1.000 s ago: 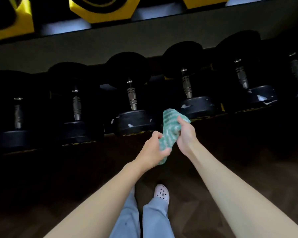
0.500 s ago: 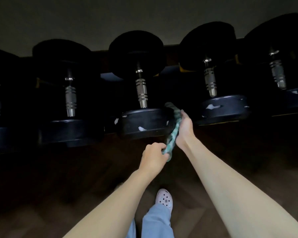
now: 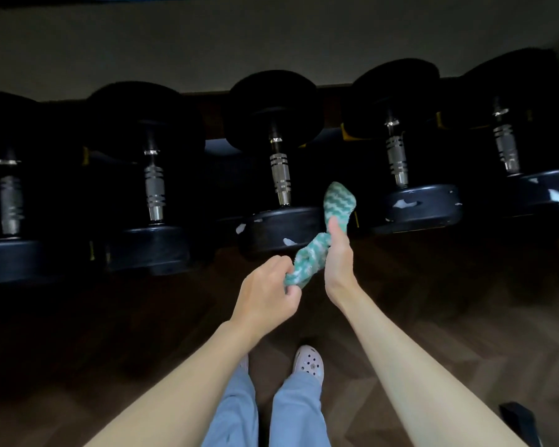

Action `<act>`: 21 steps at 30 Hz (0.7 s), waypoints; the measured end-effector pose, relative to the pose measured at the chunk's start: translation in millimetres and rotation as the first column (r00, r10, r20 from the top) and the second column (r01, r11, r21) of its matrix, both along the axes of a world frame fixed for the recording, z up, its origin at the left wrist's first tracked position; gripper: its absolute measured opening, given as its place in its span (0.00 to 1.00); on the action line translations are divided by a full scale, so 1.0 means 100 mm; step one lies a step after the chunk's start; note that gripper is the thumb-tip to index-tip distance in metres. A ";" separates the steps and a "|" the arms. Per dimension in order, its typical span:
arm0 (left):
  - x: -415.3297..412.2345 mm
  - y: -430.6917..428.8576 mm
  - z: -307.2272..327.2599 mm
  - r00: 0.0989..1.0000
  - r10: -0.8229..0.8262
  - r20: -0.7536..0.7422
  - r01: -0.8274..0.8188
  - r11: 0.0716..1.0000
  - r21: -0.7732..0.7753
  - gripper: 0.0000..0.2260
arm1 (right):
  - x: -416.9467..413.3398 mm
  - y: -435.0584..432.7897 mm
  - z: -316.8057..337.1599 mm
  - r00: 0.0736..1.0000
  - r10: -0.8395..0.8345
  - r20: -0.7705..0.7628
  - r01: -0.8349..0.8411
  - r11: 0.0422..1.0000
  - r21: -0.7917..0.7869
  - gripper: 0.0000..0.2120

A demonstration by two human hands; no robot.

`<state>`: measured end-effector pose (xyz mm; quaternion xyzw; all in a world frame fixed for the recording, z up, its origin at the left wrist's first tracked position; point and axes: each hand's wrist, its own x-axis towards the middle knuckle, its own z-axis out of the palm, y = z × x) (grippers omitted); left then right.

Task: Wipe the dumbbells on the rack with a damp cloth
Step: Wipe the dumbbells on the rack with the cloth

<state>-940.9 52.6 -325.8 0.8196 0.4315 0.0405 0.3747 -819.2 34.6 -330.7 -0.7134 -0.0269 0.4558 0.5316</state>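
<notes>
A green and white striped cloth [image 3: 317, 253] is twisted between both hands in front of the rack. My left hand [image 3: 268, 295] grips its lower end. My right hand [image 3: 338, 259] holds its middle, and the upper end [image 3: 339, 201] sticks up free. Several black dumbbells with steel handles lie in a row on the low rack; the middle dumbbell [image 3: 279, 182] is right behind the cloth, with its near head [image 3: 281, 230] showing white scuffs. Another dumbbell [image 3: 397, 162] lies to its right.
More dumbbells [image 3: 154, 188] extend left and right along the dark rack. A pale wall [image 3: 271, 43] runs behind them. Dark wooden floor [image 3: 465, 317] lies below, with my light trousers and white clog [image 3: 309, 364] near the bottom centre. A dark object [image 3: 517, 421] sits bottom right.
The view dropped toward the lower rack, so the yellow dumbbells left the frame. The cloth went from bunched to twisted between both hands, and its top end now stands up wider.
</notes>
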 end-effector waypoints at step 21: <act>-0.51 0.13 0.07 0.767 0.641 0.010 -0.595 0.718 -0.362 0.06 | -0.58 0.37 -0.04 -0.026 0.809 0.587 -0.625 0.445 -0.641 0.38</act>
